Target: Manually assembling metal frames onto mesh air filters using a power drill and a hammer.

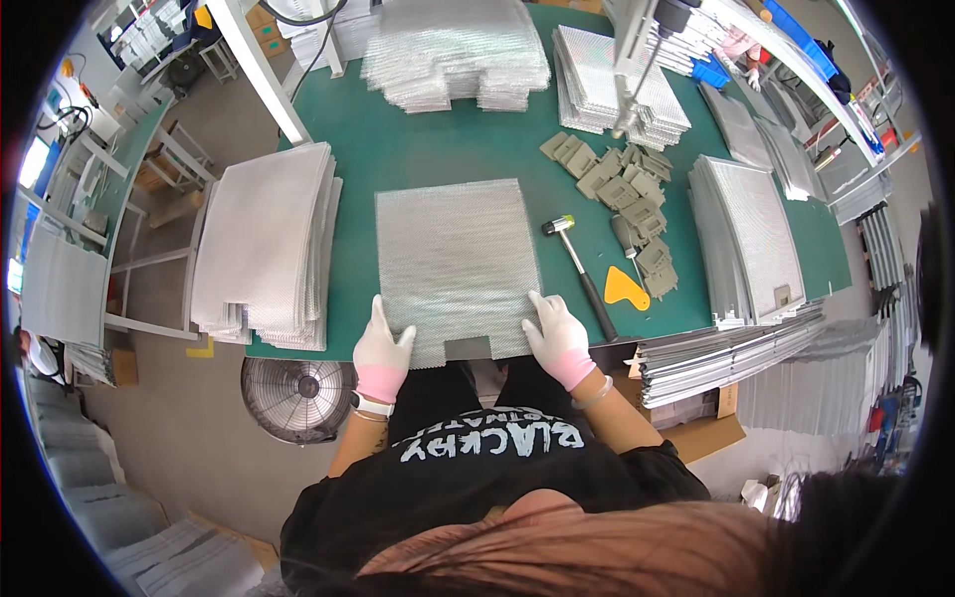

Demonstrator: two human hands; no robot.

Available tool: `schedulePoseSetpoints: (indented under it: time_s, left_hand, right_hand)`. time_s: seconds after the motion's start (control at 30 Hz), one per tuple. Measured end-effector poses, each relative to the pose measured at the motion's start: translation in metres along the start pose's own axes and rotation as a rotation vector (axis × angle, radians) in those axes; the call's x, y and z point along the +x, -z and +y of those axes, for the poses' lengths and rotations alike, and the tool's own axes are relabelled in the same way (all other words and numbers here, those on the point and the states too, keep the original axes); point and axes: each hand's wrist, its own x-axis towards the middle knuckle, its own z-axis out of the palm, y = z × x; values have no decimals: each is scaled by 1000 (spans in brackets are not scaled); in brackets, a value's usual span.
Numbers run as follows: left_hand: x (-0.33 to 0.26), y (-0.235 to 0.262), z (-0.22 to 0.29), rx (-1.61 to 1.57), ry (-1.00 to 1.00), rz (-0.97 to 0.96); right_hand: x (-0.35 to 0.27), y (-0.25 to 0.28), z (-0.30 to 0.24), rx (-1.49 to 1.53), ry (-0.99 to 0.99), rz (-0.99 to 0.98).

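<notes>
A square sheet of silver metal mesh (456,261) lies flat on the green table (363,159) in front of me, with a small notch cut in its near edge. My left hand (381,348), in a white and pink glove, rests on the sheet's near left corner. My right hand (557,336), gloved the same way, presses on the near right corner. Both hands lie flat on the mesh with fingers spread.
A mallet (580,267) and an orange scraper (625,289) lie right of the sheet, beside several grey plastic clips (627,194). Mesh stacks stand at left (264,244), at the back (453,55) and at right (746,239). A floor fan (296,396) sits under the table edge.
</notes>
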Motion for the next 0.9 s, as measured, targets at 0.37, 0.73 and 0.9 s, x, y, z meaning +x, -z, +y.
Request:
schedulePoseSetpoints:
  time_s: [0.37, 0.73, 0.9]
  left_hand:
    - [38, 16, -15, 354, -441, -161]
    - [55, 11, -4, 426, -413, -110]
    - [53, 15, -2, 440, -368, -124]
  right_hand:
    - [131, 69, 74, -16, 345, 364]
    - [385, 148, 127, -135, -516, 289]
    - [390, 159, 137, -97, -472, 257]
